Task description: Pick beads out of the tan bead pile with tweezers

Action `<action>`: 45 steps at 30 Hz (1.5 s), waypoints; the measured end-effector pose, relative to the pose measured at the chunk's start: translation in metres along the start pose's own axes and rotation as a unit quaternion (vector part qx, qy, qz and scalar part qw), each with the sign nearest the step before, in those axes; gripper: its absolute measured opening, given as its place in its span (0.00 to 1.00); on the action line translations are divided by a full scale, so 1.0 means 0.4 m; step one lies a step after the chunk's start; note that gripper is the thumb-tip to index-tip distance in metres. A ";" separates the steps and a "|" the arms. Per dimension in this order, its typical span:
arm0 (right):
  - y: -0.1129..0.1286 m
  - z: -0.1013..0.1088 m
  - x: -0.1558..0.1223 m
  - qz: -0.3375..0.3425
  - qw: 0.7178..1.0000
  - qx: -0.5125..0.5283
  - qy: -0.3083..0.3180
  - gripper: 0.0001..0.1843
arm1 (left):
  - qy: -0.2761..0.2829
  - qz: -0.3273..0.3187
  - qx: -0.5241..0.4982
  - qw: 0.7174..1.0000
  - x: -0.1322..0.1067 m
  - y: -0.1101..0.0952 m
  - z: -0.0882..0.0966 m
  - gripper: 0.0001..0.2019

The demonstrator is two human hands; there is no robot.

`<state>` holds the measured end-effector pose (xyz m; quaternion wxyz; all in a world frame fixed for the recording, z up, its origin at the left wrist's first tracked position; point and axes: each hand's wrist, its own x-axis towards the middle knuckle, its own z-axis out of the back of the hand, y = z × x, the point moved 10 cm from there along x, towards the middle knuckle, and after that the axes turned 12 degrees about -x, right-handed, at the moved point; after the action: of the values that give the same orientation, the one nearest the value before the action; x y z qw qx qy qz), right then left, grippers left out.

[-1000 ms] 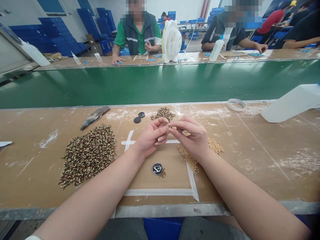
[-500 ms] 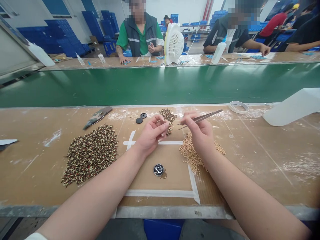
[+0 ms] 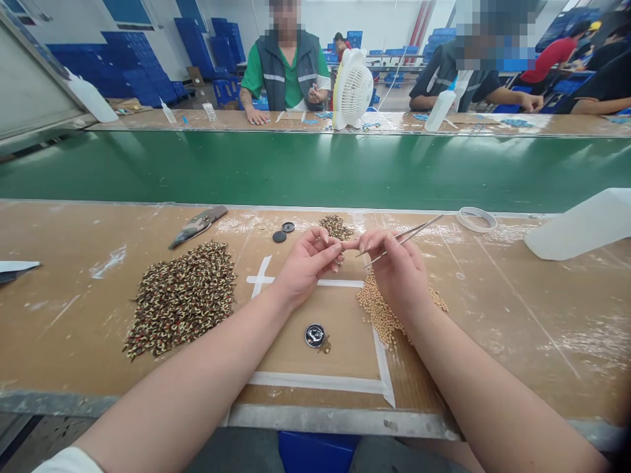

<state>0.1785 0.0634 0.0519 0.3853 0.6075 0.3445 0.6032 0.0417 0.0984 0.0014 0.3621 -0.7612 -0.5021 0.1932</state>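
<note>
My left hand [image 3: 313, 261] is closed in a pinch above the taped area; whatever sits between its fingertips is too small to make out. In my right hand [image 3: 394, 263] is a pair of metal tweezers [image 3: 424, 225], with the prongs pointing left. The right index finger reaches out to the left fingertips. Below the right hand lies a pile of small tan beads [image 3: 377, 305]. Beyond the left hand is a small heap of dark and gold pieces [image 3: 336, 226]. A round black dish [image 3: 315, 335] with a shiny surface sits nearer to me.
A large pile of dark-and-cream pieces [image 3: 182, 295] lies left, below a camouflage-patterned sheath [image 3: 198, 226]. Two black discs [image 3: 279, 236] lie beyond. A tape roll [image 3: 476, 219] and white bottle [image 3: 582, 223] are at right. Past the green belt [image 3: 221, 167], co-workers sit near a fan [image 3: 353, 89].
My right index finger has stretched out to meet the left fingertips, and the tweezer prongs have spread apart. The view has shifted slightly.
</note>
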 end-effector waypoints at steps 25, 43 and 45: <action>-0.056 0.004 0.011 -0.073 0.996 0.049 -0.006 0.18 | 0.010 0.006 -0.002 1.000 -0.004 -0.008 -0.017 0.21; -0.054 0.176 0.046 -0.088 0.925 -0.361 -0.079 0.16 | -0.001 -0.064 0.529 0.846 -0.014 -0.073 0.026 0.06; -0.064 0.168 0.045 -0.095 0.912 -0.395 -0.052 0.19 | 0.004 -0.073 0.562 0.824 -0.014 -0.074 0.017 0.05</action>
<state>0.2475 0.0876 0.0391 0.6672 0.4005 0.1135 0.6177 0.0163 0.1027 0.0186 0.7420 -0.3880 -0.3590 0.4123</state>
